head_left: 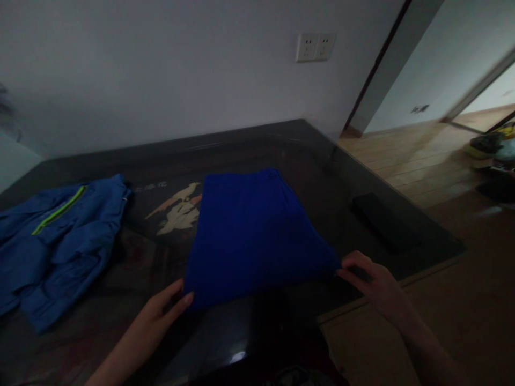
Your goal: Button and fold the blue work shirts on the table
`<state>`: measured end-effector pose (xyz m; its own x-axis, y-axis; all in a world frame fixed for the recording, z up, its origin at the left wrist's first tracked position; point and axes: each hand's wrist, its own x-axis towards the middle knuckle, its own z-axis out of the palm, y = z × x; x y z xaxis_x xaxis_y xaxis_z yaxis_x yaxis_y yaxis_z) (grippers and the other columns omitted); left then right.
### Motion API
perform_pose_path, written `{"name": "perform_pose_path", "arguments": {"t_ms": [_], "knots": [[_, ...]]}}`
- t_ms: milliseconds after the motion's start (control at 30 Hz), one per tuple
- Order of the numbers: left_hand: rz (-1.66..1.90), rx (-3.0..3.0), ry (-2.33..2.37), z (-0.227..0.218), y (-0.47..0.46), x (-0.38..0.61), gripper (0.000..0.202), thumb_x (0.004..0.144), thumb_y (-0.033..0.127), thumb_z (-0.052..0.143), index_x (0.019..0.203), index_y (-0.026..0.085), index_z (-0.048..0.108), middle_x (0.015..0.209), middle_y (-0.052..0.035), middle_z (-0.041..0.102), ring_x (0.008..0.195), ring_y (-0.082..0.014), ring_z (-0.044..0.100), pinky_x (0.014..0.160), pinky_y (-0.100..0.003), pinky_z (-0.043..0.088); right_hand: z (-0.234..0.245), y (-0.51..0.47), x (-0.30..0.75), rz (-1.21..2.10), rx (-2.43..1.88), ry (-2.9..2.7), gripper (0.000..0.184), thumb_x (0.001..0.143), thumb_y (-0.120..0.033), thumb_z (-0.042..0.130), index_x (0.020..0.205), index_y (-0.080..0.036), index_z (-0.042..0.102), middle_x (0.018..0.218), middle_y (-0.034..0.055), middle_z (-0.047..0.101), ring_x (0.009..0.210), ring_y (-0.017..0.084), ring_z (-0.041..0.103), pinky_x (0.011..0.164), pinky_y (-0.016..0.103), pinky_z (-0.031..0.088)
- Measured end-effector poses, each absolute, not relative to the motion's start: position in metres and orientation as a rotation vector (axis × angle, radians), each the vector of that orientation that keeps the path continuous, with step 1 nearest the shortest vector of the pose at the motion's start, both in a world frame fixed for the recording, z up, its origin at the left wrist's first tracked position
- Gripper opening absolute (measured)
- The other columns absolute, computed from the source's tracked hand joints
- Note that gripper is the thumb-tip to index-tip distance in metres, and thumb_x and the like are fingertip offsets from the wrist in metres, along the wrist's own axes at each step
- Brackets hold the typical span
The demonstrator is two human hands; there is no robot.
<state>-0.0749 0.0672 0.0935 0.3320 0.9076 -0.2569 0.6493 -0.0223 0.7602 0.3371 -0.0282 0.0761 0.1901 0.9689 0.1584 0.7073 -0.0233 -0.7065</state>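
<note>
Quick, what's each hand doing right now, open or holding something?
Left hand: closed, pinching the near-left corner of the deep-blue trapezoid-shaped fabric garment.
Right hand: closed, pinching its near-right corner.

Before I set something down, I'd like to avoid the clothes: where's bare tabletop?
Bare tabletop shows between the blue cloth and the black object, and behind the cloth toward the wall. Crowded: the cloth's near corners, where the left hand and right hand grip, and left, under the lime-striped garment.

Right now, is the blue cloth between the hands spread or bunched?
Spread: the blue cloth extends smoothly over the table, its near corners held by the left hand and right hand. Whether it is doubled: cannot tell.
</note>
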Motion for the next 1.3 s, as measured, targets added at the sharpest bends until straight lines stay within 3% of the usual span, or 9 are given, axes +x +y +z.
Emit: {"name": "perform_pose_path", "arguments": {"t_ms": [167, 333, 467, 533, 633, 800, 933, 1167, 1300], "knots": [[0.291, 2.031, 1.366, 0.086, 0.069, -0.082, 0.027, 0.080, 0.048, 0.053, 0.088, 0.028, 0.069, 0.094, -0.0010, 0.073, 0.087, -0.0245, 0.068, 0.082, -0.037, 0.055, 0.066, -0.027, 0.343, 0.494, -1.815, -1.795, 0.039, 0.083, -0.058, 0.052, 0.066, -0.024, 0.059, 0.074, 0.0030, 0.063, 0.076, 0.022, 0.060, 0.071, 0.038, 0.047], [0.335, 2.131, 1.498, 0.116, 0.089, -0.086, 0.030, 0.084, 0.051, 0.047, 0.077, 0.024, 0.058, 0.068, 0.0003, 0.066, 0.061, -0.0183, 0.063, 0.057, -0.027, 0.053, 0.091, -0.017, 0.352, 0.294, -1.780, -1.654, 0.030, 0.086, -0.051, 0.052, 0.079, -0.025, 0.064, 0.086, 0.0058, 0.066, 0.083, 0.023, 0.062, 0.075, 0.038, 0.050], [0.575, 2.482, 1.390, 0.132, 0.105, -0.043, 0.031, 0.090, 0.046, 0.041, 0.096, 0.022, 0.060, 0.102, -0.0068, 0.067, 0.098, -0.0224, 0.062, 0.087, -0.037, 0.050, 0.125, 0.017, 0.313, 0.065, -1.659, -1.683, 0.025, 0.093, -0.038, 0.044, 0.101, -0.025, 0.064, 0.107, 0.0081, 0.065, 0.103, 0.024, 0.059, 0.090, 0.041, 0.048], [0.409, 2.690, 1.055, 0.124, 0.116, -0.013, 0.033, 0.093, 0.039, 0.041, 0.117, 0.026, 0.058, 0.131, -0.0055, 0.056, 0.124, -0.0236, 0.048, 0.106, -0.044, 0.037, 0.125, 0.043, 0.287, 0.078, -1.547, -1.972, 0.031, 0.094, -0.037, 0.042, 0.116, -0.025, 0.061, 0.123, 0.0071, 0.060, 0.117, 0.023, 0.053, 0.101, 0.043, 0.043], [0.204, 2.828, 0.882, 0.100, 0.137, 0.016, 0.043, 0.095, 0.037, 0.037, 0.138, 0.033, 0.041, 0.149, -0.0026, 0.038, 0.139, -0.0257, 0.028, 0.113, -0.055, 0.019, 0.102, 0.081, 0.267, 0.066, -1.489, -2.351, 0.045, 0.094, -0.044, 0.043, 0.133, -0.025, 0.050, 0.144, 0.0069, 0.044, 0.134, 0.027, 0.037, 0.111, 0.053, 0.027], [0.158, 2.842, 0.991, 0.073, 0.169, 0.011, 0.051, 0.096, 0.043, 0.033, 0.145, 0.037, 0.025, 0.154, -0.0024, 0.026, 0.142, -0.0242, 0.022, 0.113, -0.054, 0.019, 0.063, 0.112, 0.283, 0.092, -1.541, -2.484, 0.058, 0.094, -0.053, 0.035, 0.146, -0.028, 0.030, 0.152, 0.0047, 0.030, 0.140, 0.026, 0.024, 0.111, 0.056, 0.025], [0.213, 2.812, 1.128, 0.066, 0.182, -0.001, 0.052, 0.095, 0.048, 0.034, 0.145, 0.038, 0.025, 0.154, -0.0026, 0.027, 0.142, -0.0246, 0.023, 0.113, -0.053, 0.020, 0.060, 0.108, 0.290, 0.101, -1.525, -2.479, 0.057, 0.094, -0.053, 0.034, 0.146, -0.031, 0.027, 0.152, 0.0036, 0.031, 0.141, 0.025, 0.024, 0.112, 0.054, 0.024], [0.379, 2.779, 1.249, 0.082, 0.213, 0.011, 0.041, 0.093, 0.040, 0.040, 0.130, 0.028, 0.052, 0.129, -0.0083, 0.053, 0.121, -0.0252, 0.047, 0.107, -0.050, 0.030, 0.097, 0.123, 0.270, -0.013, -1.606, -2.350, 0.051, 0.094, -0.054, 0.034, 0.131, -0.026, 0.053, 0.140, 0.0082, 0.048, 0.129, 0.029, 0.041, 0.103, 0.053, 0.034], [0.550, 2.752, 1.361, 0.082, 0.246, 0.033, 0.040, 0.093, 0.036, 0.040, 0.129, 0.026, 0.053, 0.133, -0.0096, 0.051, 0.126, -0.0270, 0.043, 0.109, -0.049, 0.026, 0.107, 0.177, 0.258, -0.143, -1.641, -2.285, 0.055, 0.094, -0.053, 0.034, 0.134, -0.020, 0.051, 0.144, 0.0113, 0.043, 0.134, 0.030, 0.034, 0.108, 0.052, 0.027]]}}
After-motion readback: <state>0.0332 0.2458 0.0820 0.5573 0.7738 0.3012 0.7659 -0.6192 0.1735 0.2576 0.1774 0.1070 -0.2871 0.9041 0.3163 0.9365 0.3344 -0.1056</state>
